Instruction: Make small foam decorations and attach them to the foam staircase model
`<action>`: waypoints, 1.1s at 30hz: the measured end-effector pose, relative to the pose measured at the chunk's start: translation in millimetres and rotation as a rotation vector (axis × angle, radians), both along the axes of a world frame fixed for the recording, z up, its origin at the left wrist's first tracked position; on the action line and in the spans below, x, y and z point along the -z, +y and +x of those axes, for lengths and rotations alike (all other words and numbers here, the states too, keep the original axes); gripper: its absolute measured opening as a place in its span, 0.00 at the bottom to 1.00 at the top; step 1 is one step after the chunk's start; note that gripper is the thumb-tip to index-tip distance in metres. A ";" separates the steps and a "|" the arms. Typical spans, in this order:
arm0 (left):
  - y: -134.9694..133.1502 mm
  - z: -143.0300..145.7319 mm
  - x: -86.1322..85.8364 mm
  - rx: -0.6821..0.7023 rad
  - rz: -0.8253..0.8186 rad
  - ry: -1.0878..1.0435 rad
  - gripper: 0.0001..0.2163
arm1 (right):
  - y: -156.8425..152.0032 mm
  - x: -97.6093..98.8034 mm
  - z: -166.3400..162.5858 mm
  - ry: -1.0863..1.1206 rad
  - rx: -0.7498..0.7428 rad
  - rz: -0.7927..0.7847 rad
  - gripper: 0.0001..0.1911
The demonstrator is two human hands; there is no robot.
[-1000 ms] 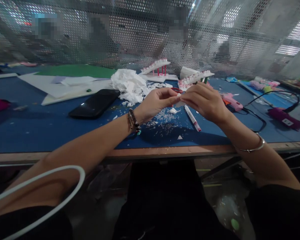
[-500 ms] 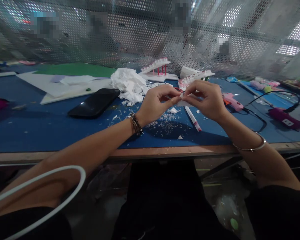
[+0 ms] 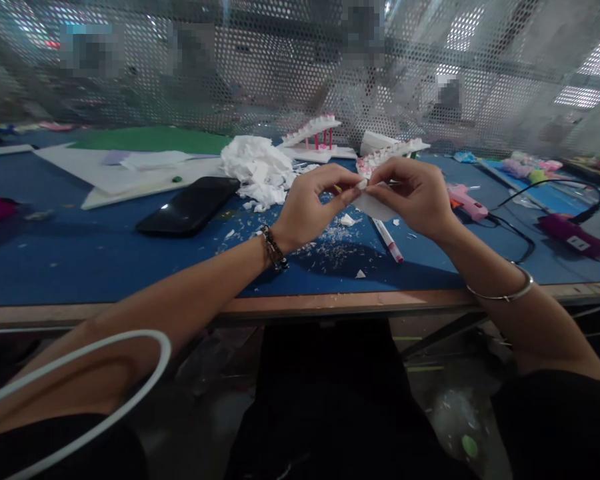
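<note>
Fingertips meet above the blue table [image 3: 80, 267]. My left hand [image 3: 313, 203] is closed in a pinch on a small white piece [image 3: 363, 184]. Beside it, my right hand [image 3: 417, 193] is closed with thumb and forefinger on a thin white sheet [image 3: 379, 205], which hangs below the fingers; whether it also touches the small piece I cannot tell. White shavings [image 3: 337, 243] lie scattered under both hands. A white and red marker [image 3: 391, 243] rests just below the sheet. Behind the hands stands a white ramp-like model on red posts [image 3: 313, 130], with a second bumpy white model [image 3: 393, 155] near it.
A black phone [image 3: 187, 208] and a heap of crumpled white paper [image 3: 255, 167] lie to the left. To the right are a pink glue gun [image 3: 469, 202] with a black cord and a purple box [image 3: 575, 235]. A perforated metal screen [image 3: 280, 73] rises behind.
The white sheet now shows wider below my right fingers. The small white piece is more visible at the fingertips, and both hands have shifted very slightly.
</note>
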State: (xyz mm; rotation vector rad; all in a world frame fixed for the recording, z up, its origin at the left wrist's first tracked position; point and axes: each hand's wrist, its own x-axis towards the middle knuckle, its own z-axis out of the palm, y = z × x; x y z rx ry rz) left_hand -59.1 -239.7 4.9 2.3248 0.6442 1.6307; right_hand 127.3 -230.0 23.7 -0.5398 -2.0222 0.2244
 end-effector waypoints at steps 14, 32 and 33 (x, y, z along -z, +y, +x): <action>7.3 -2.3 3.1 0.154 -0.103 -0.098 0.05 | 0.3 1.3 -1.8 0.003 -0.060 -0.053 0.12; -5.0 -3.0 0.3 -0.050 0.284 0.085 0.09 | -4.9 0.6 -2.1 -0.001 -0.074 0.055 0.08; -6.0 -4.0 -0.6 -0.083 0.313 0.116 0.09 | -4.0 0.8 -2.0 0.000 -0.096 0.027 0.09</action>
